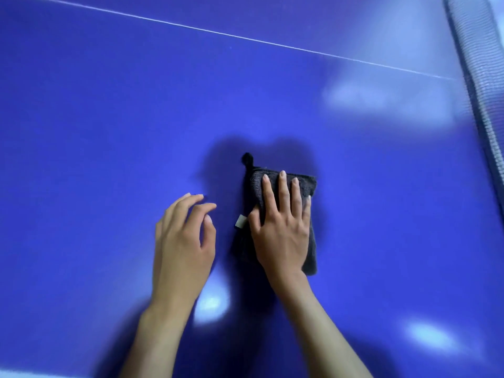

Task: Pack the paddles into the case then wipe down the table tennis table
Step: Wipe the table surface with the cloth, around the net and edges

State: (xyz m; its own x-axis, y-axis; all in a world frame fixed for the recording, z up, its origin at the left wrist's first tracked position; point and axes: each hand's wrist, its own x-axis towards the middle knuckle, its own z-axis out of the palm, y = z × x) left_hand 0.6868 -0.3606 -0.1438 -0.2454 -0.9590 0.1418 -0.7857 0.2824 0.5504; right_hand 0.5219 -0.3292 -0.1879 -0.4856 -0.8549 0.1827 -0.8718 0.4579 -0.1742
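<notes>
The right hand lies flat, its four fingers straight and slightly spread, pressing down on a folded dark grey terry cloth; the thumb lies along the cloth's left edge. Just beside the thumb a small white sewn-in tag sticks out from the cloth; no writing on it can be read. A short dark hanging loop pokes out from the cloth's far left corner.

The left hand is just left of the cloth, apart from it, its fingers loosely curled and holding nothing, the fingertips at or just above the surface; contact cannot be told.

The cloth lies flat on the glossy blue table tennis table top. A thin white painted line crosses the far part of the table. At the right edge runs the dark mesh net with its pale band. Bright reflections of lights show on the surface.
</notes>
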